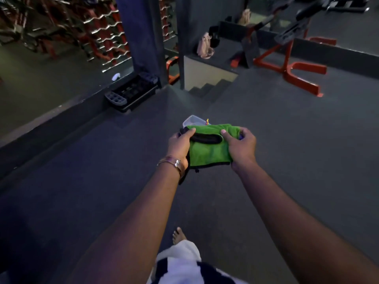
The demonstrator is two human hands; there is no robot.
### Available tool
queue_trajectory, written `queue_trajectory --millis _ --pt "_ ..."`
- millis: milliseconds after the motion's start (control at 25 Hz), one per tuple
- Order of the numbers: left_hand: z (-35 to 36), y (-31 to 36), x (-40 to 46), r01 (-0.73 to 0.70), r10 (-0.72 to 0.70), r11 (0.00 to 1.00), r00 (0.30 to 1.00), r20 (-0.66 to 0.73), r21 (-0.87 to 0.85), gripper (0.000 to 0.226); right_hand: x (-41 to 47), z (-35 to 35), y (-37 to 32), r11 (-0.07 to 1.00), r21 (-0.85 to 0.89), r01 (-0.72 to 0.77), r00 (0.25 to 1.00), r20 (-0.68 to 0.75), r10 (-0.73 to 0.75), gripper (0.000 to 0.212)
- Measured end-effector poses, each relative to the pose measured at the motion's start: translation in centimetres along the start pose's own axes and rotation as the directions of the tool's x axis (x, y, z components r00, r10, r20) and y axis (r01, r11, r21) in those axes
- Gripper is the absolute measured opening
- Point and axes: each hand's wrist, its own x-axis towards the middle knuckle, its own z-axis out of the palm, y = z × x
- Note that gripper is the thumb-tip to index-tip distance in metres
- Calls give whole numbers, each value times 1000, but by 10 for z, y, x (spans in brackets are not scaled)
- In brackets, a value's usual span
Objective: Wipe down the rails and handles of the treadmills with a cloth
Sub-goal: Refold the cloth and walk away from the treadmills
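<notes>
While both hands (pixel 180 147) grip it, green cloth (pixel 209 152) unlabelled.

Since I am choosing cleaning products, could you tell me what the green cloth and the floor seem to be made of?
Green cloth: soft plush fabric, probably microfibre; it folds limply and looks napped, with dark edging. Floor: matte dark, finely speckled, likely rubber gym flooring.

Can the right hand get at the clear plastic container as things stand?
Probably not yet. The right hand has its grip on the green cloth, as does the left hand, and the clear container lies beyond the cloth, mostly hidden by it. Nothing else blocks it.
</notes>
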Motion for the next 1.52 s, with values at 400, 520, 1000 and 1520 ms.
queue_trajectory --millis 400,520,1000,1520 --pt "53 52 301 83 -50 990 962 -268 114 26 236 147 37 965 -20 -261 965 -19 261 45" --pt "77 54 405 129 -71 978 945 -318 164 33 326 179 75 944 -130 -303 953 -61 298 37" --pt "157 14 764 276 -160 907 924 -347 319 18 619 322 213 768 -440 -465 885 -249 393 36" --pt "153 -156 1088 480 -333 735 871 -362 478 19 827 413 453 632 -632 -448 893 -289 344 40"
